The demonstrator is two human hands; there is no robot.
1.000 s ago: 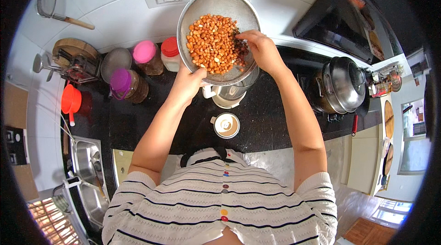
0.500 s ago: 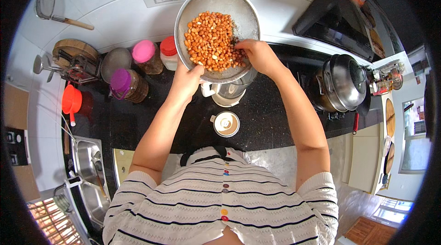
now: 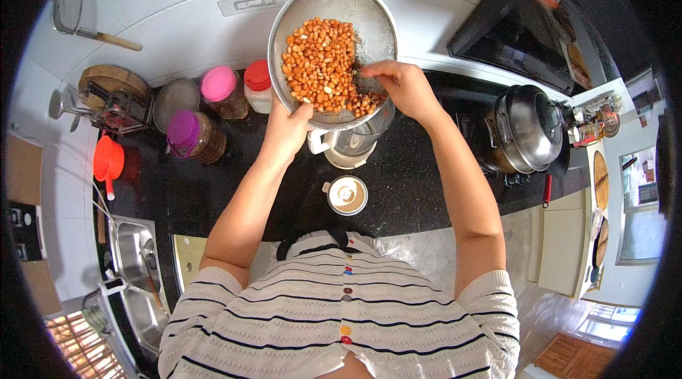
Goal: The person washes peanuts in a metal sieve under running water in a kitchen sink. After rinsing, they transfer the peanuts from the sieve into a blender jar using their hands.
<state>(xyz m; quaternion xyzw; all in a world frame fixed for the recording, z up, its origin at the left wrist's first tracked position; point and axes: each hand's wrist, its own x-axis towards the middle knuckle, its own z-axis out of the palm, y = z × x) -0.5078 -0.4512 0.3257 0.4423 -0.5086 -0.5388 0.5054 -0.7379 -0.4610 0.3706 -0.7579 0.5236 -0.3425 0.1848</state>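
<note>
My left hand (image 3: 290,123) grips the near left rim of a round metal bowl (image 3: 380,24), thumb over the edge. The bowl is tilted toward me above the counter. Reddish-brown peanuts (image 3: 320,59) lie in its left and lower part, with dark small bits (image 3: 359,49) along their right side. Over the bowl's right side, my right hand (image 3: 403,88) has its fingers stretched and slightly bent, tips just above the dark bits; I see nothing held in it. Below the bowl stands a blender jug (image 3: 355,139) with a white handle, partly hidden. Its round lid (image 3: 347,195) lies closer to me.
Jars with a pink lid (image 3: 218,83), a red lid (image 3: 257,76) and a purple lid (image 3: 183,123) stand at left, near a red ladle (image 3: 108,160). A sink (image 3: 135,237) is at the lower left. Right are a lidded wok (image 3: 533,130) and a dark hood (image 3: 540,31).
My right hand has lifted slightly off the peanuts, its fingers straighter. The peanuts sit a little farther left, and more of the dark bits show. My left hand keeps its grip.
</note>
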